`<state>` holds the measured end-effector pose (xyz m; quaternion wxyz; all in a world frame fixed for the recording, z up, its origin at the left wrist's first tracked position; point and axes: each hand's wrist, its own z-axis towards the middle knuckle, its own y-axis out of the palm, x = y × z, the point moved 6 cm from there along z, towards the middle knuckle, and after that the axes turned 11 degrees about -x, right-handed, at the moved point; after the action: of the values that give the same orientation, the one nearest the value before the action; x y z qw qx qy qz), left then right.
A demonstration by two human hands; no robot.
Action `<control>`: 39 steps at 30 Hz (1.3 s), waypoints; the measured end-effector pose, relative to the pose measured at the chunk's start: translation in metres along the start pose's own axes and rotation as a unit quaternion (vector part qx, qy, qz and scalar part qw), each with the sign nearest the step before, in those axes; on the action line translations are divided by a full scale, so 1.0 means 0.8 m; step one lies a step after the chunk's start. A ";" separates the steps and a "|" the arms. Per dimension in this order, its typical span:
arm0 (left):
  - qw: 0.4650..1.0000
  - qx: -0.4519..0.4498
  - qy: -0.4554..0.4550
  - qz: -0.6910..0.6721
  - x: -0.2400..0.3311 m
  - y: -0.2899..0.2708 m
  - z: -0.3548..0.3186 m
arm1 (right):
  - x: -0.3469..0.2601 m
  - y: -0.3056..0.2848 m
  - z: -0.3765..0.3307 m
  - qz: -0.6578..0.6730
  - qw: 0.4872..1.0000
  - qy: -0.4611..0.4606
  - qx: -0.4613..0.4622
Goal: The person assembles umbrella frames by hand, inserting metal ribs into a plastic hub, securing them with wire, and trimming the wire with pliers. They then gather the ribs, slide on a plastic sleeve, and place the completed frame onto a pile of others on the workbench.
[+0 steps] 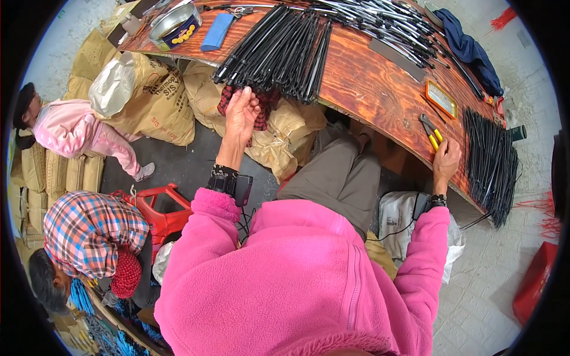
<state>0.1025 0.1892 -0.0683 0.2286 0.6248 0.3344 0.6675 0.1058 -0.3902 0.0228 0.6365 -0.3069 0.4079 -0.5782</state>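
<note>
My left hand is closed, with thumb and fingertips pinched together at the near ends of a thick pile of slim black rods. Whatever sits between those fingers is too small to make out. On the right, my right hand is curled round the ends of the yellow handles of a pair of pliers, over the table's front edge. The pliers' dark jaws point away from me. Beside that hand lies a second bundle of thin black strands, hanging over the table's right end.
The reddish wooden table curves across the front. It holds a round tin, a blue case, loose metal rods, an orange-rimmed tray and dark blue cloth. Brown sacks, a red stool and two people are at left.
</note>
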 end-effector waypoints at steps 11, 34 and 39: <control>0.999 -0.015 -0.017 -0.023 -0.005 0.000 0.001 | -0.001 -0.002 -0.001 0.001 1.000 0.009 -0.001; 0.996 -0.024 -0.067 -0.061 -0.003 0.006 -0.008 | 0.005 -0.003 -0.006 0.001 1.000 0.031 0.006; 0.995 -0.035 -0.068 -0.059 -0.007 0.010 -0.007 | 0.002 -0.011 -0.005 0.018 0.999 0.011 0.042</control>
<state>0.0983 0.1786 -0.0661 0.3115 0.6396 0.3307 0.6201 0.0980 -0.3924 0.0281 0.6545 -0.2664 0.3953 -0.5868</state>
